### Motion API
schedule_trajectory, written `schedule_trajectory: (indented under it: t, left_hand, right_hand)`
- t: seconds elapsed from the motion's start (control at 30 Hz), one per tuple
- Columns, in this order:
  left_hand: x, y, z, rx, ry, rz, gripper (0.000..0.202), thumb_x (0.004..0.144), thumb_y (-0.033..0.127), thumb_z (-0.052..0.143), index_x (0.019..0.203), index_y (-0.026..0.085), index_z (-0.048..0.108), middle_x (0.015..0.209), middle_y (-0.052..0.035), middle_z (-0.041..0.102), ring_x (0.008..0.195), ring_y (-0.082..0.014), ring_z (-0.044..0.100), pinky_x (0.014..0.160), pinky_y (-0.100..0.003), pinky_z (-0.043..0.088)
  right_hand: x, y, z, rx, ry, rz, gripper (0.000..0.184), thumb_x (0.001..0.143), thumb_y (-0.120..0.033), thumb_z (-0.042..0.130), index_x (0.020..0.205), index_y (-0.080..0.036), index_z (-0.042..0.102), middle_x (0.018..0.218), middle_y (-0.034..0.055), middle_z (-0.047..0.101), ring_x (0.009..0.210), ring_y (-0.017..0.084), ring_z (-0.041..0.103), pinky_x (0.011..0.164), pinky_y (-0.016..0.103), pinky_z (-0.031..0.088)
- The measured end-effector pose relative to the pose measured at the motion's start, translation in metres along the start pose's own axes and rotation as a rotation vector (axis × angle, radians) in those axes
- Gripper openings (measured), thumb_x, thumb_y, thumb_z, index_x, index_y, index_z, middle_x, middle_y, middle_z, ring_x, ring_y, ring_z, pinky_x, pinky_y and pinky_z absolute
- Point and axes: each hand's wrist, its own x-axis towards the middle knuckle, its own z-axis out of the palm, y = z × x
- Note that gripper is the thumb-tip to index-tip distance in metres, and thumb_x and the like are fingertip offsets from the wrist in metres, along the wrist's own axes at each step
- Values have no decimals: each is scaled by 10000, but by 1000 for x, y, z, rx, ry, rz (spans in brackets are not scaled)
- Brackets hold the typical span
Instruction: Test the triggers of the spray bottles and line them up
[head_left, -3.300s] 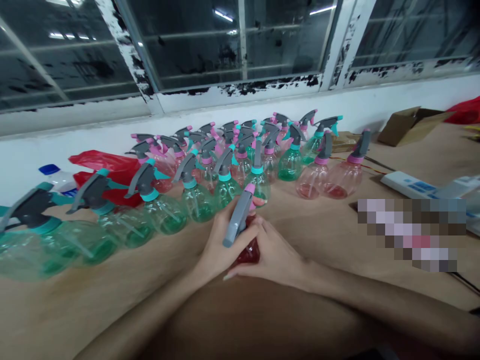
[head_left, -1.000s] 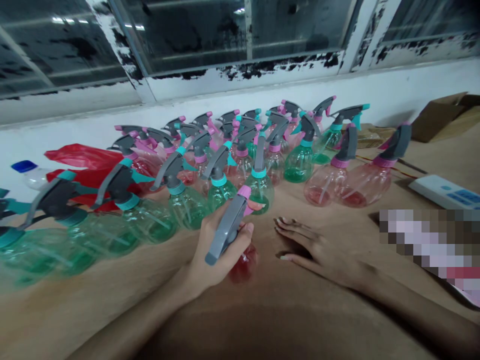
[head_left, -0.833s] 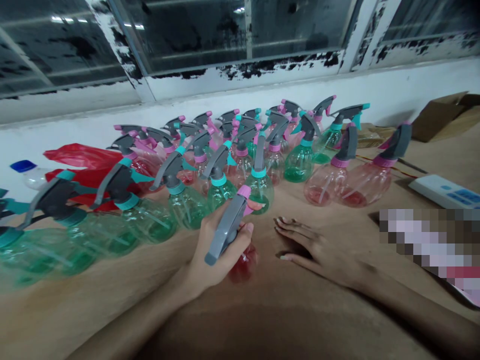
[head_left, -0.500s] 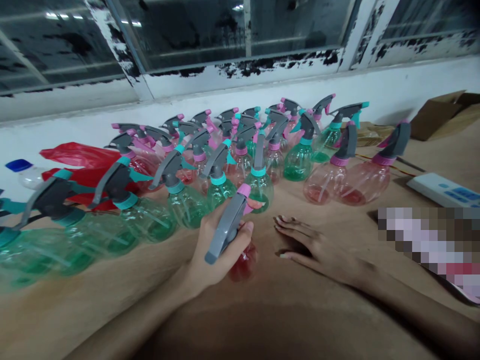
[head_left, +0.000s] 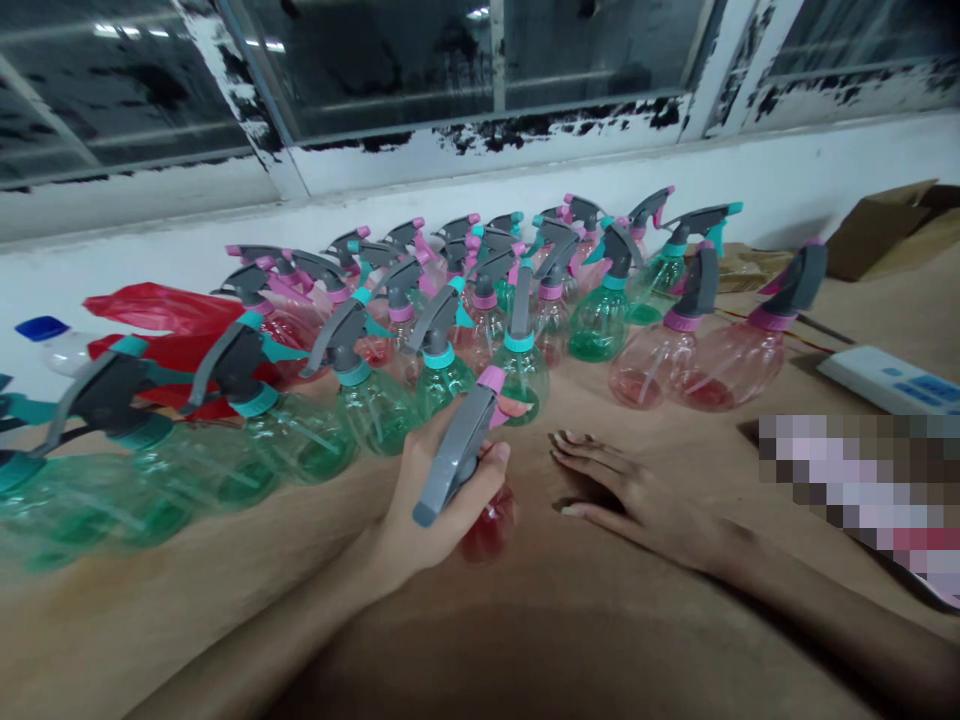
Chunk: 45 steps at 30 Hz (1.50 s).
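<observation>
One bottle (head_left: 491, 525), probably light, thin-walled and slick, is best held below its head (head_left: 459, 448), where the left hand (head_left: 431, 535) clamps it; the right hand (head_left: 639, 497) lies empty, thumb apart

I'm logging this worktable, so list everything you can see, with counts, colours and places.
Held spray bottle: one, pink-red with grey head, front centre
Pink-collared spray bottles: several, pink, centre and right
Teal-collared spray bottles: several, green, left to centre
Blue-capped bottle: one, clear, far left
Plastic bag: one, red, left
Cardboard box: one, brown, right
Device: one, white with blue, right
Pixelated item: unclear, mixed colours, right edge
Table: one, tan, below
Wall: one, white, behind
Windows: several panes, dark, top
Left hand: one, bare, gripping held bottle
Right hand: one, bare, on table
</observation>
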Motion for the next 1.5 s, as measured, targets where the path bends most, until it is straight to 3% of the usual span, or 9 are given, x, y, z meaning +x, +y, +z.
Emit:
schedule_trajectory:
  t: [0.13, 0.4, 0.67, 1.03, 1.13, 1.23, 1.5]
  left_hand:
    - [-1, -1, 1, -13, 5, 9, 230, 852, 287, 493, 1052, 239, 595, 748, -9, 634, 640, -172, 612, 699, -331, 525]
    - [-2, -1, 1, -50, 1, -31, 170, 846, 284, 510, 989, 242, 593, 745, -14, 629, 661, -179, 632, 554, -287, 512]
    - [-3, 0, 1, -26, 33, -54, 121, 842, 311, 530, 886, 228, 606, 738, -20, 648, 650, -180, 621, 582, -305, 513]
    - [0, 4, -11, -99, -92, 114, 134, 851, 252, 491, 746, 211, 563, 703, -13, 635, 651, -175, 634, 599, -300, 510]
    - [0, 2, -10, -102, -105, 81, 118, 852, 268, 486, 868, 226, 595, 688, -1, 614, 602, -163, 590, 620, -315, 516]
    - [-1, 0, -7, -52, -46, 54, 205, 870, 327, 481, 1001, 234, 608, 655, 10, 573, 569, -157, 551, 604, -311, 504]
    - [-3, 1, -5, -22, -15, 69, 231, 877, 341, 467, 1013, 223, 612, 702, -2, 576, 587, -149, 566, 604, -291, 506]
  right_hand:
    - [0, 0, 0, 14, 18, -5, 579, 875, -458, 525, 1402, -272, 377, 1438, 49, 439, 1322, 256, 385, 1081, 495, 352]
    - [-1, -1, 0, -13, 6, 0, 591, 878, -463, 519, 1408, -250, 364, 1449, 48, 423, 1333, 249, 368, 1087, 485, 349]
    - [0, -1, -1, -19, -5, -11, 592, 888, -449, 511, 1421, -264, 333, 1447, 52, 426, 1330, 248, 374, 1079, 495, 357]
    - [0, -8, 2, -134, 63, -38, 564, 907, -428, 485, 1416, -225, 351, 1441, 77, 433, 1335, 243, 367, 1079, 482, 359]
    - [0, -5, 3, -180, 111, -21, 578, 901, -442, 489, 1410, -202, 361, 1458, 98, 403, 1344, 253, 350, 1087, 490, 342]
    - [-2, 3, 7, -199, 171, 8, 594, 895, -445, 495, 1414, -192, 353, 1488, 108, 348, 1360, 265, 316, 1093, 495, 328]
    - [-4, 11, 12, -176, 150, 49, 589, 890, -452, 496, 1400, -179, 384, 1466, 122, 384, 1353, 275, 329, 1095, 500, 316]
